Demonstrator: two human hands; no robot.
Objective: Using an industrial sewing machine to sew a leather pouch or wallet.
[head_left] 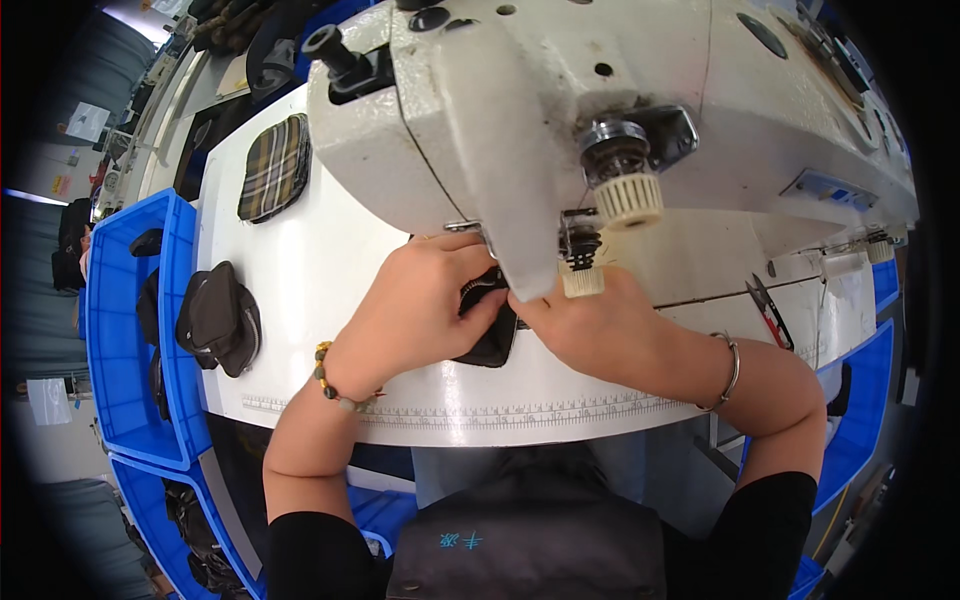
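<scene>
A white industrial sewing machine (430, 120) spans the upper middle over the white work table (370, 400). A black fabric piece (485, 345) with what looks like a zipper lies at the needle area. My left hand (425, 300) grips it, thumb and fingers curled on its edge. My right hand (590, 320) is on the piece's right side, fingers bent and partly hidden behind the machine head, so their hold is unclear. A bead bracelet is on my left wrist, a metal bangle on my right.
A stack of dark pieces (215, 320) and plaid pieces (275, 170) sit on the table's left. Blue bins (130, 410) with dark items flank the left; another blue bin (860, 420) is right. Red-and-black snips (770, 315) lie at right. A printed ruler runs along the front edge.
</scene>
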